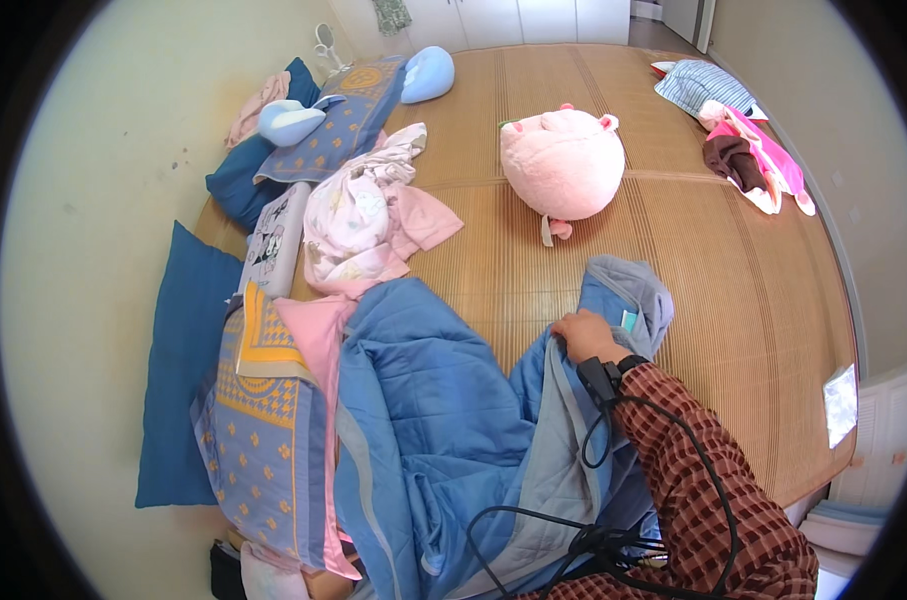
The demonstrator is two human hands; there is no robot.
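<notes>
My right hand [588, 335] reaches in from the lower right, its sleeve in brown checks. Its fingers are closed on the grey-edged border of a blue quilt [443, 350]. The quilt lies rumpled across the near part of the bed, grey lining turned up in places, with a small pale tag beside my hand. A corner of it folds over beyond my fingers. My left hand does not show. Ahead of my right hand sits a round pink plush toy [563, 165].
A woven mat [753, 330] covers the bed. Left are a patterned pillow [263, 450], a dark blue cushion [178, 390] and a pink-white cloth [358, 215]. At right lie pink and brown clothing [758, 160] and a plastic packet [840, 405]. A black cable [713, 470] runs along my forearm.
</notes>
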